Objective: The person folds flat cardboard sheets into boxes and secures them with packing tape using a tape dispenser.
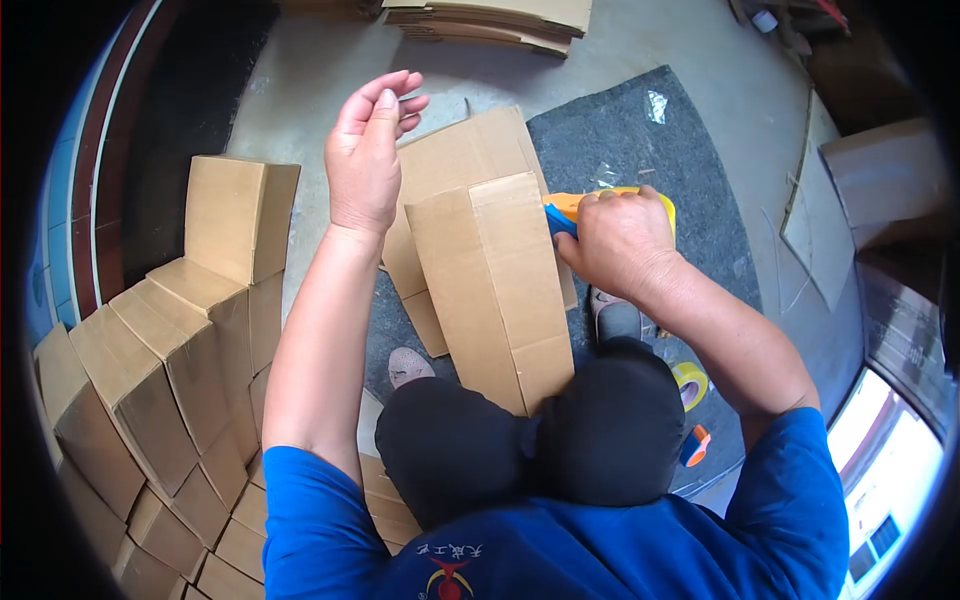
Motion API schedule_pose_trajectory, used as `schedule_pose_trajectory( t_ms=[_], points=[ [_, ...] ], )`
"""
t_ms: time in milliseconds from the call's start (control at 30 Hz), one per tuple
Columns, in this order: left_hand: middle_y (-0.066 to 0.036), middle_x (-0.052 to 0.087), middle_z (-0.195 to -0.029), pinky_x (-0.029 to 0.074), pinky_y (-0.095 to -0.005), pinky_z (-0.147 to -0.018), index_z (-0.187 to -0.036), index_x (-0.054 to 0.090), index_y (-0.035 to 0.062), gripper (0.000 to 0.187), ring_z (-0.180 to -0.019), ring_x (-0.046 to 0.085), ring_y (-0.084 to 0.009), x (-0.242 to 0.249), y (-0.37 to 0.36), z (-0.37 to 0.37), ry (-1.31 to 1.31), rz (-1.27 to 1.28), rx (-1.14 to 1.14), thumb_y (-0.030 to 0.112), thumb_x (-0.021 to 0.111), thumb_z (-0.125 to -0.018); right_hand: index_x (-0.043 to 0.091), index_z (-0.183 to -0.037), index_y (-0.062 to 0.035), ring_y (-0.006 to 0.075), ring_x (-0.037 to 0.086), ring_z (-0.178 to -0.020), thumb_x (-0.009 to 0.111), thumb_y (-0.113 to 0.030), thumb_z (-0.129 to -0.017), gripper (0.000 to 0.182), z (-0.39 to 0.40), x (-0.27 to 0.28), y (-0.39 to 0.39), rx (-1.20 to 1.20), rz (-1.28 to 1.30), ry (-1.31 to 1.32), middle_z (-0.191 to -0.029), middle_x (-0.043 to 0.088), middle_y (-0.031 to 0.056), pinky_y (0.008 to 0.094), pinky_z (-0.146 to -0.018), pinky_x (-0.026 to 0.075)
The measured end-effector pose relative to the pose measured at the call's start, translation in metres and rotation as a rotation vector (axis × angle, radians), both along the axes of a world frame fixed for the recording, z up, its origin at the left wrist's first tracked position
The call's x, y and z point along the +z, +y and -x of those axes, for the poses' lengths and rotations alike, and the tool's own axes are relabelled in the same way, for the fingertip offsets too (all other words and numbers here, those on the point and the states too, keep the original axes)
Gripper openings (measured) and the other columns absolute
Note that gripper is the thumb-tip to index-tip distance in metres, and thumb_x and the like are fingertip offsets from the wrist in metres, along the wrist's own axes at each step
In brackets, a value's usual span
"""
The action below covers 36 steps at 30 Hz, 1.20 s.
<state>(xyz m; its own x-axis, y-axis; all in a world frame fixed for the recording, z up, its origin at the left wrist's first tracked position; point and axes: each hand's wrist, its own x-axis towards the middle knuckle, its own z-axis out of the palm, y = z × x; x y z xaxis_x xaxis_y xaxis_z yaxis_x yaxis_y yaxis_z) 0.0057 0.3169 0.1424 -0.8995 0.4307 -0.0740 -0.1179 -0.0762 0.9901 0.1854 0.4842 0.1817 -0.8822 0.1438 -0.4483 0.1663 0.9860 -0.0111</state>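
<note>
One carton (490, 290): between the knees (610, 420) – likely braced there to stay steady.
Right hand (622, 240): fingers clenched round a tape dispenser (562, 216), its head at the carton's edge.
Left hand (370, 155): raised off the carton, fingers released, loosely curled.
Tape roll (702, 385): on the mat (715, 200) by the right knee – probably for easy reach.

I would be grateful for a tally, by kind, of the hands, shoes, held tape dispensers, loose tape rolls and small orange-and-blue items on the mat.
Left hand and right hand: 2
Left shoe and right shoe: 2
Held tape dispenser: 1
Loose tape roll: 1
Orange-and-blue item: 1
Total: 7
</note>
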Motion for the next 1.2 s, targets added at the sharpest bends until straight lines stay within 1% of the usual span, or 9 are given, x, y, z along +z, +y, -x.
schedule_pose_trajectory(
  t_ms=[100,233,300,433,567,733,867,1000,1200],
  points=[
    [-0.013,0.064,-0.118,0.047,-0.0315,-0.098,-0.119,0.06,0.0004,0.025,-0.109,0.061,-0.0181,0.017,-0.033,-0.031,0.69,0.374,0.022,0.01,0.044,-0.103,0.062,-0.111,-0.0027,0.027,0.068,-0.068,0.062,-0.035,-0.085,0.042,-0.008,-0.019,0.002,0.021,-0.07,0.057,-0.072,0.068,0.0107,0.0422,-0.071,0.049],
    [-0.014,0.036,-0.153,0.022,-0.0464,-0.119,-0.145,0.041,0.0053,0.064,-0.144,0.029,-0.0306,0.042,-0.04,-0.097,0.948,0.845,-0.782,0.032,0.063,-0.091,0.054,-0.131,-0.0068,0.0273,0.068,-0.069,0.06,-0.032,-0.086,0.052,-0.005,-0.026,-0.006,0.099,-0.085,0.147,-0.075,0.069,0.0112,0.0418,-0.069,0.048],
    [-0.012,0.018,-0.162,0.013,-0.0465,-0.122,-0.153,0.027,0.007,0.085,-0.15,0.014,-0.0283,0.034,-0.043,-0.107,0.906,1.001,-0.889,0.047,0.063,-0.087,0.055,-0.124,-0.0063,0.0278,0.069,-0.072,0.058,-0.025,-0.087,0.042,-0.001,-0.028,-0.012,0.12,-0.073,0.132,-0.077,0.07,0.0121,0.0435,-0.072,0.048],
    [-0.013,0.02,-0.161,0.013,-0.0465,-0.122,-0.152,0.029,0.0063,0.084,-0.15,0.015,-0.0289,0.029,-0.039,-0.112,0.962,1.028,-0.821,0.051,0.06,-0.088,0.056,-0.125,-0.0066,0.03,0.069,-0.067,0.057,-0.022,-0.085,0.043,-0.007,-0.045,-0.014,0.117,-0.086,0.16,-0.073,0.07,0.0112,0.0425,-0.069,0.048],
    [-0.011,0.018,-0.162,0.01,-0.0447,-0.123,-0.154,0.028,0.0105,0.082,-0.151,0.013,-0.0262,0.029,-0.04,-0.12,1.009,1.1,-0.762,0.06,0.049,-0.092,0.064,-0.099,-0.0084,0.0283,0.072,-0.076,0.055,-0.026,-0.088,0.023,-0.028,-0.03,-0.009,-0.046,0.044,0.006,-0.082,0.072,0.0139,0.0443,-0.078,0.049],
    [-0.014,0.018,-0.162,0.009,-0.0465,-0.122,-0.153,0.03,0.011,0.083,-0.151,0.012,-0.0292,0.026,-0.04,-0.125,1.058,1.104,-0.712,0.062,0.05,-0.09,0.07,-0.088,-0.0046,0.0308,0.071,-0.079,0.06,-0.041,-0.082,0.038,-0.078,0.02,0.022,-0.357,0.124,0.097,-0.081,0.072,0.0158,0.0446,-0.079,0.054],
    [-0.015,0.016,-0.162,0.007,-0.0454,-0.123,-0.151,0.034,0.0075,0.075,-0.151,0.008,-0.0289,0.04,-0.04,-0.113,0.72,0.958,-0.778,0.056,0.046,-0.095,0.074,-0.102,-0.0047,0.0333,0.071,-0.082,0.064,-0.048,-0.079,0.05,-0.124,0.065,0.048,-0.53,0.314,0.34,-0.086,0.072,0.0186,0.0424,-0.078,0.056],
    [-0.02,0.052,-0.139,0.037,-0.0412,-0.11,-0.138,0.049,-0.0014,0.059,-0.132,0.048,-0.0289,0.075,-0.036,-0.122,0.251,0.597,-0.445,0.042,0.053,-0.098,0.072,-0.103,0.0012,0.0183,0.069,-0.079,0.071,-0.045,-0.083,0.051,-0.153,0.124,0.05,-0.535,0.672,0.542,-0.085,0.072,0.0131,0.0331,-0.074,0.055],
    [-0.008,0.061,-0.111,0.046,-0.0323,-0.095,-0.119,0.059,0.0026,0.044,-0.105,0.057,-0.0148,0.18,-0.048,-0.204,-0.354,-0.148,-0.513,0.042,0.048,-0.103,0.072,-0.103,-0.0026,0.0174,0.068,-0.079,0.071,-0.055,-0.081,0.057,-0.168,0.181,0.023,-0.218,0.824,0.627,-0.084,0.07,0.0094,0.0314,-0.072,0.056]
  ],
)
